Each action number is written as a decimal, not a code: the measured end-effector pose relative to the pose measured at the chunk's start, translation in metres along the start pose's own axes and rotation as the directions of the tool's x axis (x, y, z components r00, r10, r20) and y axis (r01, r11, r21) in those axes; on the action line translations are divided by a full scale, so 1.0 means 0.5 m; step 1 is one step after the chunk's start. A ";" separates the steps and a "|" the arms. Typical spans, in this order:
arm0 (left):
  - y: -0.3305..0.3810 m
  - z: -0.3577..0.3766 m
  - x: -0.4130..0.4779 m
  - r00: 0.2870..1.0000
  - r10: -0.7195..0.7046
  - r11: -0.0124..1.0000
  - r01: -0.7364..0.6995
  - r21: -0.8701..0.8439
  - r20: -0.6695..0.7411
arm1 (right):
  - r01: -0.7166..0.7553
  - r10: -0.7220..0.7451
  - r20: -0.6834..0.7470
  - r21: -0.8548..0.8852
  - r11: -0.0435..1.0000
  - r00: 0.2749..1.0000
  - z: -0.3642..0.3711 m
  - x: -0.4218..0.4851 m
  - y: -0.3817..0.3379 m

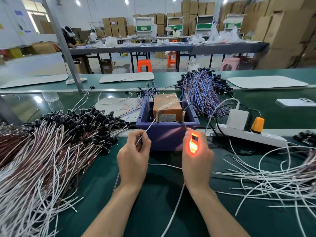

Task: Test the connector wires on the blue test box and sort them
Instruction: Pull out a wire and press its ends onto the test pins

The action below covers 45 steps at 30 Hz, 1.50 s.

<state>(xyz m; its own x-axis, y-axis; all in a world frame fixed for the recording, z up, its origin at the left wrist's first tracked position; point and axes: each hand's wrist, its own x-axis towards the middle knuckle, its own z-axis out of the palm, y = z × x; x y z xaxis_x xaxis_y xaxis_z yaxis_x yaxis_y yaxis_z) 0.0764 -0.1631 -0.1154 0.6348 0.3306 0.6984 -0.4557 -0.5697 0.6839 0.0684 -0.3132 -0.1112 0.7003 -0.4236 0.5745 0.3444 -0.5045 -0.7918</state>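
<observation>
You are pinching the white lead (pixel 150 126) in your left hand (pixel 132 156) against the left screw (pixel 157 115) of the box (pixel 164 135), while your right hand (pixel 196 158) is gripping the glowing connector (pixel 193 145) and touching its brown lead (pixel 185 126) to the right screw (pixel 183 115). The wire is likely handling light and limp, so gripping near each tip is advisable.

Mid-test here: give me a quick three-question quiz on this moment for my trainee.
1. True or false: the left hand pinches a white wire lead by the blue test box.
2. What glows orange? A) a stool B) the lamp in the right hand C) a carton.
3. Fill in: the brown-and-white wire pile lies on the box's ____ side.
Key: 1 true; 2 B; 3 left.
</observation>
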 end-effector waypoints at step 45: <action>0.003 -0.026 0.009 0.903 -0.422 0.900 0.407 -0.154 -0.079 | -0.654 0.365 0.543 0.641 0.401 0.756 -0.068 -0.004 -0.019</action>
<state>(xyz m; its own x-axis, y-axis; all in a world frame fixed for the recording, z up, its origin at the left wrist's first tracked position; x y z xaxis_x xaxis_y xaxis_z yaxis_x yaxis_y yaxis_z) 0.0704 -0.1526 -0.1085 0.7162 0.5986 0.3589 -0.2478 -0.2627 0.9325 0.0426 -0.3329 -0.0976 0.9949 -0.0960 0.0323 0.0806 0.5567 -0.8268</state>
